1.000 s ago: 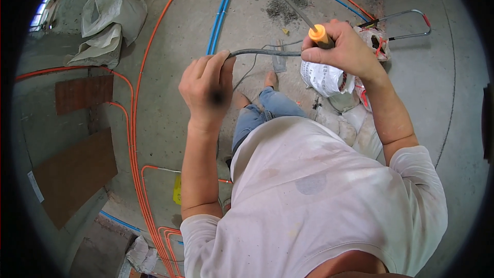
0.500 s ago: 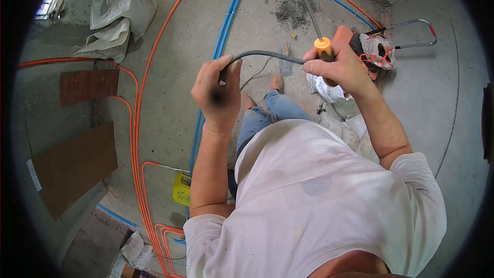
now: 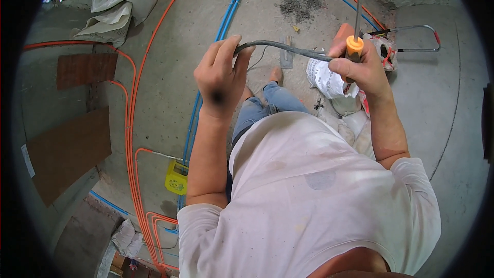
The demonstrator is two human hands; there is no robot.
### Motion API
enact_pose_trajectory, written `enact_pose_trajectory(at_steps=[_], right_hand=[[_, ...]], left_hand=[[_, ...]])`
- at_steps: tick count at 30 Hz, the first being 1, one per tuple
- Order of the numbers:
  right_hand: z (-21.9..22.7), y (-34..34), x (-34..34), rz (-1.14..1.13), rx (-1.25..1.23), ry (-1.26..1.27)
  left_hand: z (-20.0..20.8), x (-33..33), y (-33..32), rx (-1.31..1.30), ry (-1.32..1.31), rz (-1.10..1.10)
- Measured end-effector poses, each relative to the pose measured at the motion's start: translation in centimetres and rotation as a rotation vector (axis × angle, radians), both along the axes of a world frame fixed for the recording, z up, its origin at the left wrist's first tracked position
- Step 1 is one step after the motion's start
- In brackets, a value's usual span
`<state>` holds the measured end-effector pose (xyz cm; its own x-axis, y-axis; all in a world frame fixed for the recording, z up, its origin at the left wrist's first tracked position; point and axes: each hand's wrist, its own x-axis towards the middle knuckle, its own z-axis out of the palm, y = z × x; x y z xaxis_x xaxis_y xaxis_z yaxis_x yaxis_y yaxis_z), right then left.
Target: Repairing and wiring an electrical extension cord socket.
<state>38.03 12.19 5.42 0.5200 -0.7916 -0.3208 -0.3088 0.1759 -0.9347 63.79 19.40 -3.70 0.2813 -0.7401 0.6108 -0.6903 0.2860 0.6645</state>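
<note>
A black cable arches between my two hands at chest height. My left hand pinches its left part between thumb and fingers; a dark blur covers the back of this hand. My right hand is closed with thumb and forefinger on the cable's right end. That same hand also grips a screwdriver by its orange-yellow handle, the long metal shaft pointing up and away. Below the cable's left part, a thin dark cord shows against the floor.
Orange pipes and blue pipes run along the concrete floor. A yellow box is beside my left arm. A flat trowel, a white bag and a metal-handled cart lie ahead. Grey rubble is farther off.
My right hand has shifted right with the screwdriver, whose shaft now stands more upright. The cable spans a wider gap and arches less. My left-hand fingers have straightened somewhat.
</note>
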Motion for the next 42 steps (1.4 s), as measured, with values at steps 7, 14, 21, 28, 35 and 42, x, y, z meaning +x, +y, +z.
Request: enact_pose_trajectory(at_steps=[7, 14, 21, 28, 35, 42], right_hand=[[0.3, 0.8, 1.2, 0.072, -0.111, -0.039], [-0.7, -0.8, 0.4, 0.044, -0.042, -0.004], [-3.2, -4.5, 2.2, 0.003, 0.029, 0.083], [-6.3, -13.4, 6.8, 0.031, 0.213, -0.058], [-3.5, -26.0, 14.0, 0.061, 0.243, -0.292], [0.3, -34.0, 16.8, 0.091, 0.15, -0.344]], left_hand=[[-0.8, 0.2, 0.3, 0.089, 0.003, 0.075], [-0.2, 0.8, -0.5, 0.096, 0.266, 0.023], [-0.2, 1.4, -5.5, -0.109, 0.285, 0.046], [0.2, 3.4, -14.0, 0.013, 0.297, 0.032], [1.4, 5.8, -24.2, 0.09, 0.386, 0.007], [4.6, 7.6, -31.0, 0.326, 0.689, -0.205]])
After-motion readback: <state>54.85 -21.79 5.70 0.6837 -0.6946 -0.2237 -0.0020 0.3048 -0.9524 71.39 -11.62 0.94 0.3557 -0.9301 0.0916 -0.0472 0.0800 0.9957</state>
